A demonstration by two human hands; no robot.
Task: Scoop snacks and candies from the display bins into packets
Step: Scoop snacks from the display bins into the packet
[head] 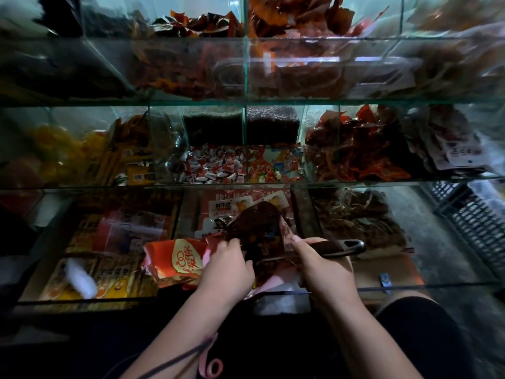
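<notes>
While R hand (323,270) grips loaded scoop (257,231), L hand (228,273) holds red packet (175,259), glass rim (437,285) across wrists, wrapped candies (216,165) behind

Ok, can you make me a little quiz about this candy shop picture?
1. True or false: the right hand holds the scoop by its handle.
2. What colour is the packet held by the left hand? A green, B red, C blue.
3. Fill in: the red-and-white candies sit in a bin made of ___.

Key: 1 true; 2 B; 3 glass.
</notes>
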